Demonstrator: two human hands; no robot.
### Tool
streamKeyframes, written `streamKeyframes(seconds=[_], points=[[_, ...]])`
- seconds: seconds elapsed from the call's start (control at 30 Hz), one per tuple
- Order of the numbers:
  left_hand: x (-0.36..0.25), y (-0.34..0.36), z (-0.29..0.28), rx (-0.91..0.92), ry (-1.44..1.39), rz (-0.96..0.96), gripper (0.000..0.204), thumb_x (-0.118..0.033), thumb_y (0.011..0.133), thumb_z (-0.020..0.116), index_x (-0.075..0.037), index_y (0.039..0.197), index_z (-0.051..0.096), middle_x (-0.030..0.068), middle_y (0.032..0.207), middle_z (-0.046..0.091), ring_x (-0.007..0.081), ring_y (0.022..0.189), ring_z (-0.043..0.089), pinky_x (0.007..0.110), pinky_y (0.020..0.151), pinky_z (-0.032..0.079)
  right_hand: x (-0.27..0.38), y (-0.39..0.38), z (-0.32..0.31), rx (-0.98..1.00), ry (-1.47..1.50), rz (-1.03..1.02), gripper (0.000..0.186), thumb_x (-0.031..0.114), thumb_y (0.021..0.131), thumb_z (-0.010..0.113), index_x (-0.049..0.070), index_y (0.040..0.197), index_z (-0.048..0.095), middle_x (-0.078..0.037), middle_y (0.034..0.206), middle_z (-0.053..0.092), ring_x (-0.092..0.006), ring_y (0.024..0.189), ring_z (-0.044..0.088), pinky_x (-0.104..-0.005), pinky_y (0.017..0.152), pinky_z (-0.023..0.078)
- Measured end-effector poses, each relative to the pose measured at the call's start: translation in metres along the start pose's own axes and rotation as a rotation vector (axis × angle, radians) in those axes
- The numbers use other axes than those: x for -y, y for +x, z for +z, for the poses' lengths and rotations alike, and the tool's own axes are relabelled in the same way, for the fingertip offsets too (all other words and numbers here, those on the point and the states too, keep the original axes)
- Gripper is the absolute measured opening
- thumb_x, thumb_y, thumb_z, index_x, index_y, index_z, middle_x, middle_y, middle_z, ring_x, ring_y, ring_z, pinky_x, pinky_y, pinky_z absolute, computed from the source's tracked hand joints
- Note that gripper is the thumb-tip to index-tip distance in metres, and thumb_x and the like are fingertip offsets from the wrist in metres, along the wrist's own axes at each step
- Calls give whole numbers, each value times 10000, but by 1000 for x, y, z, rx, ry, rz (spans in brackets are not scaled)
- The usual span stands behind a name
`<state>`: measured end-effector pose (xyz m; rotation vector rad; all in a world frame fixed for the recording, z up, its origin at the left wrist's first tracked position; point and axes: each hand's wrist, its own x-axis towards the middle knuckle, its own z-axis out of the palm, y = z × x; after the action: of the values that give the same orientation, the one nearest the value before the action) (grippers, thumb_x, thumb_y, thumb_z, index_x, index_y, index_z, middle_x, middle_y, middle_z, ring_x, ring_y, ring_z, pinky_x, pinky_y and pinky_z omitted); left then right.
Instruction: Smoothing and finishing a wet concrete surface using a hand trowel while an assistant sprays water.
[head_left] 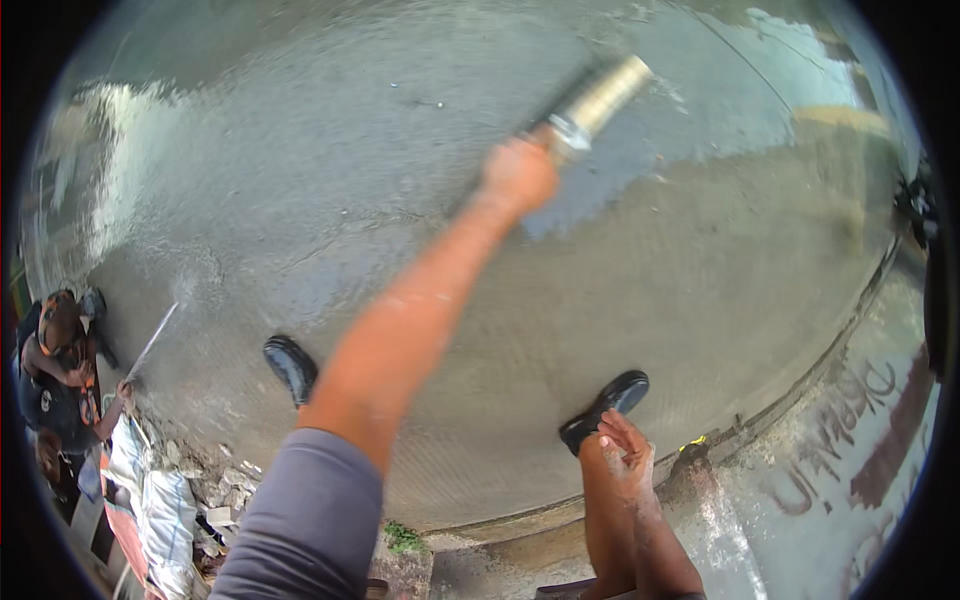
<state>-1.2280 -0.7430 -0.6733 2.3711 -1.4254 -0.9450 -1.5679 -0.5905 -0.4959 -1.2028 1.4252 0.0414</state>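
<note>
Head view: left grip [520, 178] was wrapped round a pale tool [607, 97] above wet ground [690, 270]

The left arm reached forward and across to the right, its grey sleeve [305, 510] near the lower edge. Its grip was curled closely round the near end of the tool, leaving little gap that could be seen. The tool pointed away, toward the upper right; a dark strip lay along its left side, and blur hid its exact form. Whether it touched the ground could not be told.

The right grip [630, 462] hung low, loosely cupped and part way spread, with nothing visible in it. It overlapped the right shoe [607, 410] and the shin [605, 520] in view; contact could not be told. The left shoe [290, 368] stood well apart from it, beside the left forearm.

At the far left a co-worker [65, 380] held out a hand, from which a thin pale streak [155, 340] ran to the ground. White sacks [165, 520] and rubble [225, 515] lay near that person. A weed [404, 538] grew by the kerb [530, 522].
</note>
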Motion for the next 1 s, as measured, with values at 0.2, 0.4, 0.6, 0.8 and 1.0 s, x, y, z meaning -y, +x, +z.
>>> streamKeyframes(seconds=[0.2,0.4,0.6,0.8,1.0], points=[[-208,-84,182,373,-238,273,429,-72,763,492,-61,1189,442,199,967,598,350,833,621,448,711,515,-30,-7,-80,-325,35,7,454,174,840,614,-48,1207,467,-170,1091,585,-220,986,582,-312,830,458],[-179,-221,142,116,-645,-311,130,-99,735,516,-11,790,595,215,704,607,346,633,616,437,563,471,-3,-3,-26,-218,220,137,739,113,740,701,-1,1343,290,-202,1320,393,-298,1178,437,-407,948,378],[167,-327,-5,-354,29,-770,175,-116,758,556,44,687,563,172,605,576,312,565,592,426,516,453,6,-5,145,291,33,-112,689,182,758,699,-16,1312,339,-225,1287,429,-310,1196,436,-408,934,399],[420,-333,-105,-640,229,-792,377,-222,702,644,106,865,559,298,852,597,422,842,595,465,706,479,-46,-5,225,212,178,-37,538,177,819,643,-23,1261,411,-204,1249,475,-293,1140,490,-386,903,426],[292,-284,-19,-400,76,-735,347,-202,685,665,90,856,590,266,784,617,388,776,625,425,667,502,-102,-25,206,122,239,131,513,158,836,625,2,1272,404,-177,1231,493,-265,1124,506,-351,902,424]])
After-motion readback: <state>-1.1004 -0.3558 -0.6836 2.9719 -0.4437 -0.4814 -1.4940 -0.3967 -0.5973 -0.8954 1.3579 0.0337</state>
